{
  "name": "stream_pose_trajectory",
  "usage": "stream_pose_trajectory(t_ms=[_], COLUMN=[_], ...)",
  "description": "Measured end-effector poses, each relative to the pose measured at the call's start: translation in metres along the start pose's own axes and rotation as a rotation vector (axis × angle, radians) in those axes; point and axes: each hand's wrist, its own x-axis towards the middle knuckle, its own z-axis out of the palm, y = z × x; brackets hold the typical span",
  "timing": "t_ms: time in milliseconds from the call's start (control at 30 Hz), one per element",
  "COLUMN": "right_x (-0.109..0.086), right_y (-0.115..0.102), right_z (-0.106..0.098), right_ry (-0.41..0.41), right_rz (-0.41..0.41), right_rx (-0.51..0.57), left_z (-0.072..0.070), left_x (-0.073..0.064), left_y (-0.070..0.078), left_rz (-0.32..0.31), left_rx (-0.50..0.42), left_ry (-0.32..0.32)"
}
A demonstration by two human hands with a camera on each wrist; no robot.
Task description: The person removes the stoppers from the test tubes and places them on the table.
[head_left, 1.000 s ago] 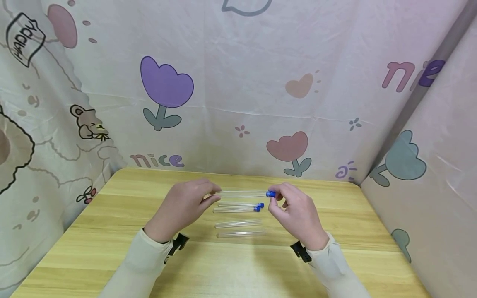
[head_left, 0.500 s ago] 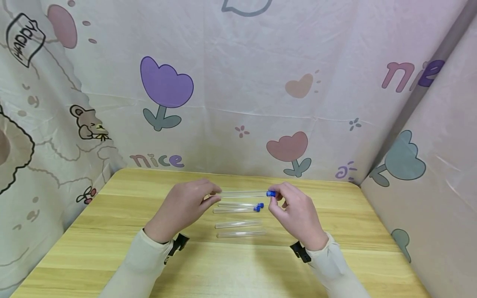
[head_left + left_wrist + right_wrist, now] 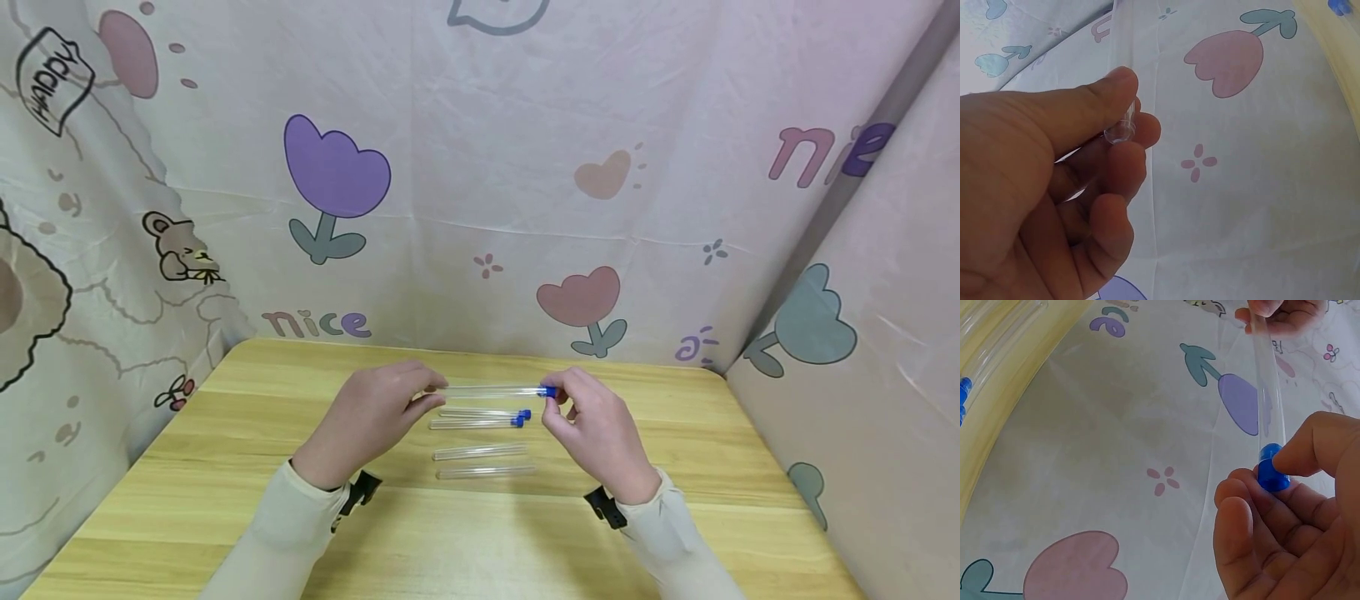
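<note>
A clear test tube is held level between both hands over the far part of the table. My left hand pinches its rounded closed end between thumb and fingers, as the left wrist view shows. At the other end sits a blue cap, seated on the tube's mouth, with my right hand pinching it between thumb and fingers. Just nearer than the held tube lie two test tubes with blue caps, side by side. Closer still are two uncapped tubes, lying roughly parallel on the wood.
The light wooden table ends at a printed curtain behind it, and more of this cloth hangs at both sides. Black wrist mounts sit at the cuffs of the pale sleeves.
The held tube and its cap have shifted very slightly to the right. Both hands keep their grip, and the tubes on the table stay where they were.
</note>
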Motion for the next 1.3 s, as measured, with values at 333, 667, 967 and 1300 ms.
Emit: stream_pose_trajectory(t_ms=[333,667,967,1300], right_x=[0.0001,-0.0011,-0.0002,0.0005], right_y=[-0.0001,-0.0003,-0.0011,-0.0017], right_z=[-0.0004,-0.0014,-0.0036,-0.0025], right_ry=[-0.025,-0.063,-0.120,-0.044], right_rz=[-0.015,-0.031,-0.046,-0.083], right_rx=[0.043,0.080,0.115,0.079], left_z=[-0.0012,0.0000,0.0006,-0.0031], left_x=[0.0007,0.0002,-0.0017,-0.0019], left_y=[-0.0006,-0.0014,-0.0059,-0.0063], left_rz=[0.009,0.018,0.022,-0.002], left_rx=[-0.003,-0.019,0.009,0.006], left_ry=[0.011,0.019,0.049,0.056])
